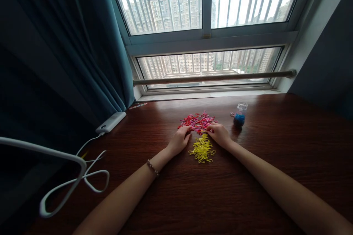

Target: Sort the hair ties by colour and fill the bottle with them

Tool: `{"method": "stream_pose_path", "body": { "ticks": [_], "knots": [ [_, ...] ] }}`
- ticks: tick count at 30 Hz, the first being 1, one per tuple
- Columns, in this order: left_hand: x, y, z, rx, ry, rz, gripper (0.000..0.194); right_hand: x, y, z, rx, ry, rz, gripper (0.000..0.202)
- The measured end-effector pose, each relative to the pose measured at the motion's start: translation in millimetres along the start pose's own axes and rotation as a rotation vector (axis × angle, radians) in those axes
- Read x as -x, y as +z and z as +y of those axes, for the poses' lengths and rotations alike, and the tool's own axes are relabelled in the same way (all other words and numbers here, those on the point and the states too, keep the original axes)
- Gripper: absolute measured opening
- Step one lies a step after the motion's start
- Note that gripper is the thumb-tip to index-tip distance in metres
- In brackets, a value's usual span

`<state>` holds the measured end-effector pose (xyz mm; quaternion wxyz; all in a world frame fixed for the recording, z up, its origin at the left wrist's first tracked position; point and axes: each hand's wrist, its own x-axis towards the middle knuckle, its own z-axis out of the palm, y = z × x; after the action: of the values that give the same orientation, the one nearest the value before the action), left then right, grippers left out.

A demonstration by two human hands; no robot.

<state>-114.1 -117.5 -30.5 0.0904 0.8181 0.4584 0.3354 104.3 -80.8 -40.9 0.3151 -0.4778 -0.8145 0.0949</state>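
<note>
A loose pile of red and pink hair ties [196, 120] lies on the dark wooden table. Nearer to me is a heap of yellow hair ties [202, 150]. At the left edge of the red and pink pile rests my left hand [178, 141], its fingers bent over and the thumb a little apart from them; I see nothing held. Opposite it, my right hand [219, 134] has thumb and forefinger pinched together at the pile's lower right edge, beside the top of the yellow heap. What is between those fingertips is too small to make out.
A clear jar [239, 117] holding blue and dark things stands to the right, with a pale band [232, 114] beside it. At left are a white power strip [111, 122] and a looped white cable [95, 172]. A blue curtain [91, 44] hangs by the window.
</note>
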Motion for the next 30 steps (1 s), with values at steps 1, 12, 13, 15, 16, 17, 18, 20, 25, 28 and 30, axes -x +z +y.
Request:
{"method": "stream_pose_path", "body": {
  "ticks": [1, 12, 13, 15, 16, 17, 18, 20, 25, 28, 30],
  "knots": [
    [0, -0.3, 1, 0.013, 0.016, -0.005, 0.03, 0, 0, 0, -0.007, 0.003, 0.011, 0.009],
    [-1, -0.2, 17, -0.013, 0.201, -0.257, 0.035, 4, -8, 5, -0.368, -0.023, -0.202, 0.013],
    [-3, 2.3, 15, -0.023, 0.196, -0.255, 0.036, 5, -9, 4, -0.361, -0.038, -0.198, 0.013],
    [-8, 7.9, 11, -0.042, 0.193, -0.248, 0.036, 6, -9, 0, -0.341, -0.085, -0.159, 0.015],
    [-10, 10.6, 9, -0.046, 0.194, -0.243, 0.036, 7, -9, -3, -0.337, -0.117, -0.145, 0.016],
    [-12, 12.9, 8, -0.047, 0.195, -0.239, 0.036, 9, -10, -7, -0.337, -0.151, -0.139, 0.017],
    [-14, 14.6, 6, -0.045, 0.196, -0.234, 0.037, 10, -10, -11, -0.344, -0.185, -0.143, 0.018],
    [-15, 15.7, 5, -0.033, 0.195, -0.219, 0.037, 13, -11, -19, -0.373, -0.246, -0.165, 0.019],
    [-7, 5.7, 11, 0.026, 0.168, -0.161, 0.03, 16, -11, -29, -0.431, -0.298, -0.227, 0.028],
    [-2, -2.4, 17, 0.062, 0.169, -0.181, 0.029, 16, -10, -28, -0.391, -0.237, -0.184, 0.038],
    [0, -5.8, 21, 0.09, 0.205, -0.224, 0.03, 16, -11, -26, -0.375, -0.208, -0.133, 0.04]
  ]
}}
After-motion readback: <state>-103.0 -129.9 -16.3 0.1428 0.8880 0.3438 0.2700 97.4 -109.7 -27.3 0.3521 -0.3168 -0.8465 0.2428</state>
